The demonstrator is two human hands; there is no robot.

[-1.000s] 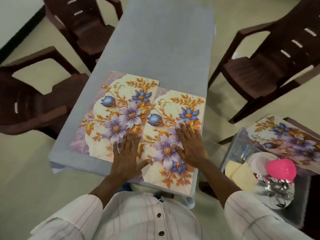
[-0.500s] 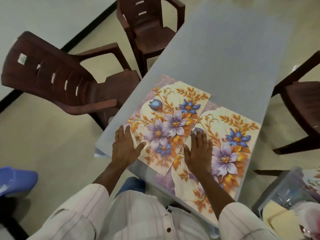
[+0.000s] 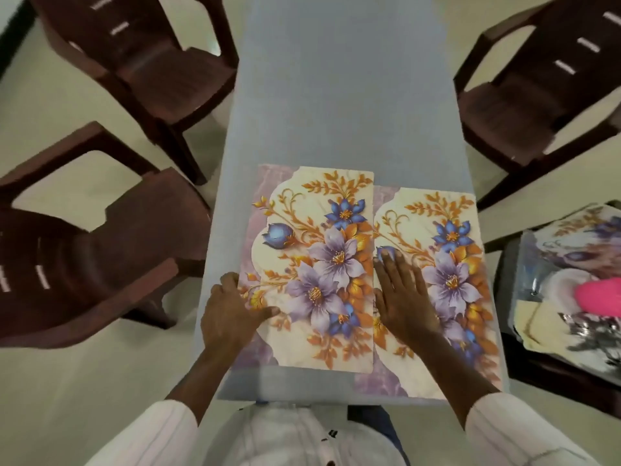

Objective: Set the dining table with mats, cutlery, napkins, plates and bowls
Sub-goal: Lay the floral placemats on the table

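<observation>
At lower centre of the grey surface (image 3: pixel 346 95), the left mat (image 3: pixel 312 264) lies beside the right mat (image 3: pixel 450 264), overlapping its left edge. The left grip (image 3: pixel 232 314) pinches the left mat's outer edge, thumb on top and fingers curled. The right grip (image 3: pixel 403 297) lies flat on the right mat, fingers straight.

- We are moving our left hand (image 3: pixel 232 314) off the middle of the left mat (image 3: pixel 312 264) to its outer edge, where it is now pinching that edge, thumb on top.
- We are resting our right hand (image 3: pixel 403 297) flat nearer the inner edge of the right mat (image 3: pixel 447 280).
- We are squaring both mats with the counter (image 3: pixel 336 95); they are now lying side by side, no longer skewed.
</observation>
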